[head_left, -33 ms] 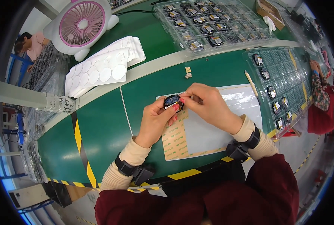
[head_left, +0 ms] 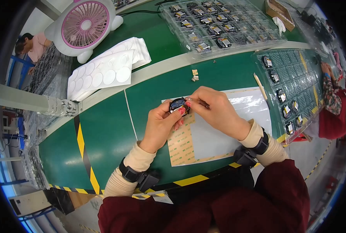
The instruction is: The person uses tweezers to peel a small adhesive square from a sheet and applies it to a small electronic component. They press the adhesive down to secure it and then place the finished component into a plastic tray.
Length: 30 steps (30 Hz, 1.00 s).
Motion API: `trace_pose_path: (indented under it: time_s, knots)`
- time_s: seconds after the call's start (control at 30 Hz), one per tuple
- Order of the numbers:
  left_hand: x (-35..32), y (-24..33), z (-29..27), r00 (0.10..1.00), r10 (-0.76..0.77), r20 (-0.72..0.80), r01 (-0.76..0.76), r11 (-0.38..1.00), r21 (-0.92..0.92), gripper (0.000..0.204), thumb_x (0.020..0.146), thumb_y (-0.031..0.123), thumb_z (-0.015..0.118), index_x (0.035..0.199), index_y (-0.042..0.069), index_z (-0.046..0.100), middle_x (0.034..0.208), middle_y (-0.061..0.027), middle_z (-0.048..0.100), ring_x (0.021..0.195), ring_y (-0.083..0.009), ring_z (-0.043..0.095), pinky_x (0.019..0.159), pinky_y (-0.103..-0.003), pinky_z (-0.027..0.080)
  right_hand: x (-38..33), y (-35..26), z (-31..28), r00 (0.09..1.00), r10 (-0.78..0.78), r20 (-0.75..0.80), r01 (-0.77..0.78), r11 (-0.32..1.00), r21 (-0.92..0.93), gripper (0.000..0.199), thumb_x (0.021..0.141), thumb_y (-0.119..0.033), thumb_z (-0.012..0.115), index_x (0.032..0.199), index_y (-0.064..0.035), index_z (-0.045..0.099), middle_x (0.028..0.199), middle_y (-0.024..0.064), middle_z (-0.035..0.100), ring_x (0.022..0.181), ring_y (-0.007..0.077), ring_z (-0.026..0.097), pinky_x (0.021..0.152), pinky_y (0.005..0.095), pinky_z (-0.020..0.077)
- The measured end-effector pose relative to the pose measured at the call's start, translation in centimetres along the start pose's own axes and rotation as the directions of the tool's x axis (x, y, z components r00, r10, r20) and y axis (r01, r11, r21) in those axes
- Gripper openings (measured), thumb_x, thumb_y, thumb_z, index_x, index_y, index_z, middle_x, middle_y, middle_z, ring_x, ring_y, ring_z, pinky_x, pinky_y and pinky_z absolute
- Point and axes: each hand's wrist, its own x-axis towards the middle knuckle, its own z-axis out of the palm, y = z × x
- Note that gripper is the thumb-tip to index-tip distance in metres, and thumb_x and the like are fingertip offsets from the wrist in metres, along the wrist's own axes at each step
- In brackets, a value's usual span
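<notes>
Bench (head_left: 103, 132): long, green-topped, with a pale strip running along its length and yellow-and-black hazard tape at the near edge and in one diagonal band at the left.

Fan (head_left: 85, 25): pink grille in a white housing, standing at the far left of the bench.

Clear tray (head_left: 223, 25): far side, right of centre, its pockets filled with small dark components.

Second tray (head_left: 293, 89): right end of the bench, transparent over green, with a few dark components in the pockets along its near side.

White sheets (head_left: 105, 70): a fanned stack just near of the fan, each carrying rows of round white discs.

Work mat (head_left: 219, 132): pale sheet lying flat at centre, under both hands; a tan strip of backing paper (head_left: 180, 143) lies along its left edge.

Other persons: one seated far left beyond the bench, another at the far right edge in a red and patterned sleeve.

Left hand (head_left: 161, 126): forearm coming up from the near edge, black strap at the wrist, fingers curled and grasping a small round dark component (head_left: 178, 105) just above the mat's far left corner.

Right hand (head_left: 215, 110): wrist likewise strapped, thumb and forefinger pinched together at the component's right edge; what they pinch is too small to tell.

Paper scraps (head_left: 195, 75): two small bits, far of the hands.
</notes>
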Motion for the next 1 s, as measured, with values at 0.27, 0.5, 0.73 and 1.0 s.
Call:
trace_pose_path:
  time_s: [0.27, 0.5, 0.73, 1.0]
  knots:
    - [-0.2, 0.2, -0.1, 0.998, -0.054, 0.016, 0.055, 0.989, -0.140, 0.014, 0.087, 0.006, 0.054, 0.098, -0.002, 0.057, 0.073, -0.0015, 0.055, 0.056, -0.0048, 0.047, 0.049, -0.019, 0.038, 0.5, -0.8, -0.8, 0.965, 0.236, 0.115, -0.253, 0.953, 0.166, 0.012, 0.081, -0.008, 0.061, 0.078, 0.0045, 0.060, 0.057, 0.0007, 0.048, 0.052, 0.0048, 0.037, 0.046, 0.0219, 0.0308]
    - [-0.4, -0.2, 0.3, 0.992, 0.125, -0.008, -0.117, 0.944, 0.307, 0.009, 0.081, 0.002, 0.058, 0.088, -0.004, 0.060, 0.072, -0.0018, 0.053, 0.057, -0.0056, 0.049, 0.048, -0.020, 0.038, 0.3, 0.8, -0.7, 0.993, 0.005, 0.118, 0.001, 0.999, -0.052, 0.011, 0.076, -0.005, 0.062, 0.073, 0.0042, 0.057, 0.059, 0.0057, 0.051, 0.049, 0.0111, 0.045, 0.047, 0.0256, 0.0374]
    - [-0.3, -0.1, 0.4, 0.988, 0.153, -0.024, -0.133, 0.917, 0.377, 0.009, 0.080, 0.003, 0.058, 0.086, -0.004, 0.060, 0.070, -0.0019, 0.053, 0.055, -0.0059, 0.050, 0.048, -0.019, 0.038, 0.1, 1.0, 0.4, 0.982, -0.182, 0.052, 0.189, 0.943, -0.275, 0.011, 0.070, -0.001, 0.061, 0.071, 0.0026, 0.050, 0.063, 0.0114, 0.053, 0.050, 0.0217, 0.052, 0.047, 0.0294, 0.0418]
    - [-0.5, 0.7, 0.3, 0.999, -0.038, -0.032, 0.042, 0.987, 0.153, 0.011, 0.083, 0.007, 0.057, 0.089, -0.002, 0.060, 0.066, -0.0013, 0.056, 0.052, -0.0044, 0.049, 0.044, -0.018, 0.037, 0.0, 0.9, 0.1, 0.998, -0.062, 0.004, 0.062, 0.994, -0.087, 0.011, 0.073, -0.004, 0.062, 0.075, 0.0023, 0.052, 0.062, 0.0092, 0.052, 0.051, 0.0160, 0.049, 0.049, 0.0259, 0.0412]
